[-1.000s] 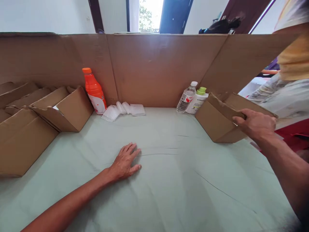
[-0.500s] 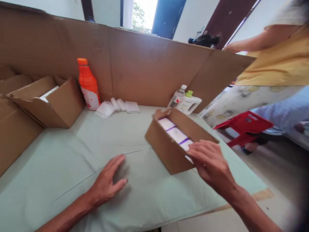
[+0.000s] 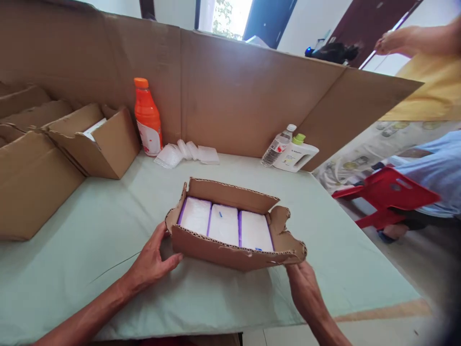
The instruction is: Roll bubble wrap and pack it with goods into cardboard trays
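An open cardboard box point(image 3: 216, 250) sits in front of me with its long side facing me. Inside are three white packs point(image 3: 224, 224) with purple edges, side by side. My left hand point(image 3: 153, 259) is at the box's left end, fingers against that end and thumb by the lower front corner. At the right end, my right hand point(image 3: 302, 281) grips the box from below, its fingers mostly hidden by the cardboard.
More cardboard boxes point(image 3: 39, 187) stand at left. Along the cardboard wall point(image 3: 248, 91) are an orange bottle point(image 3: 148, 120), clear plastic wraps point(image 3: 187, 153), a water bottle point(image 3: 277, 146) and a white jug point(image 3: 297, 156). A red stool point(image 3: 399, 192) and people are beyond the table's right edge.
The box has turned so its long side faces me and has shifted left in view. My left hand has come to its left end; my right hand has moved lower on its right end.
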Available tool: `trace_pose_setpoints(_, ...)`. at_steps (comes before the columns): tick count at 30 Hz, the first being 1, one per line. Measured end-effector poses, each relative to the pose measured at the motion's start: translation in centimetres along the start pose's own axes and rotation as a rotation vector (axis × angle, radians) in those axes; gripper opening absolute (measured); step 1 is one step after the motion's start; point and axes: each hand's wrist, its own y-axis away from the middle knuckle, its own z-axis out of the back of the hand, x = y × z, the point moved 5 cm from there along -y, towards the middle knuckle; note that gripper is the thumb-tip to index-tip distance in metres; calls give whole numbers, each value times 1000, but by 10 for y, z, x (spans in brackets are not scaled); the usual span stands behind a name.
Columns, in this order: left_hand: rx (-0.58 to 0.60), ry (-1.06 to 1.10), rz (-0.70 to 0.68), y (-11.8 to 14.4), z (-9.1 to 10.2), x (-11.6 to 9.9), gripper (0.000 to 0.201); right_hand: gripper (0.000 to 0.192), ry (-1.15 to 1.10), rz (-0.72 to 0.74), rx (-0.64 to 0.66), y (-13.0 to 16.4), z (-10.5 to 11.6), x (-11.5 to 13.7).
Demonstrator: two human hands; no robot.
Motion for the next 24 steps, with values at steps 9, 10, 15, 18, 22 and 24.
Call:
trace_pose_setpoints(9, -28, 111, -5, -38, -17, -7, 55, 52, -148, -130, 59, -35, -52, -11)
trace_pose_setpoints(10, -39, 129, 2, -48, -14, -7, 56, 49, -183, -112, 76, -49, -59, -6)
trace_pose_setpoints(15, -168, 155, 37, -89, 19, 7, 63, 41, -193, -48, 124, -112, -112, 11)
trace_pose_setpoints(18, -250, 113, 88, -92, 35, 25, 59, 46, -160, -28, 162, -129, -139, 12)
trace_pose_setpoints(22, -353, 79, 126, -78, 39, 44, 45, 44, -6, 139, 206, -145, -143, 15)
trace_pose_setpoints(24, -358, 56, 152, -72, 34, 51, 41, 38, 130, 281, 231, -161, -140, 19)
